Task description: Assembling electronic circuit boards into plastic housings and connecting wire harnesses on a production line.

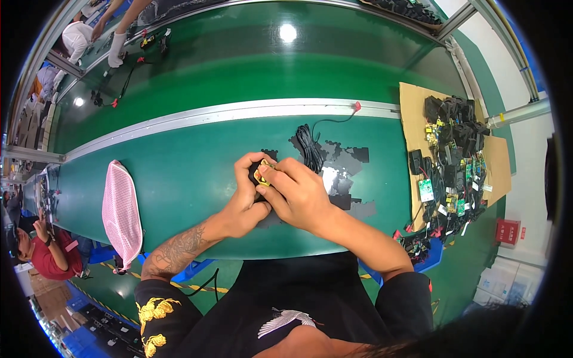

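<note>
Over the green table, my left hand (242, 210) is wrapped round a small black housing (253, 169), mostly covered by my fingers. Against it, my right hand (304, 197) pinches a small yellow circuit board (261, 174) with thumb and fingers. Whether the board sits inside the housing or only against it, I cannot tell. Just beyond my right hand lies a coiled black cable (308, 150), its red connector (357, 107) resting on the metal rail. Flat grey and black interlocking pieces (341, 166) spread beneath and beside the cable.
A pink mesh bag (122, 209) lies to the left. At right, cardboard (410, 92) bears a heap of black adapter housings, cables and circuit boards (453, 161). A metal rail (239, 111) crosses the table. Other people work at far left, one wearing a red shirt (57, 256).
</note>
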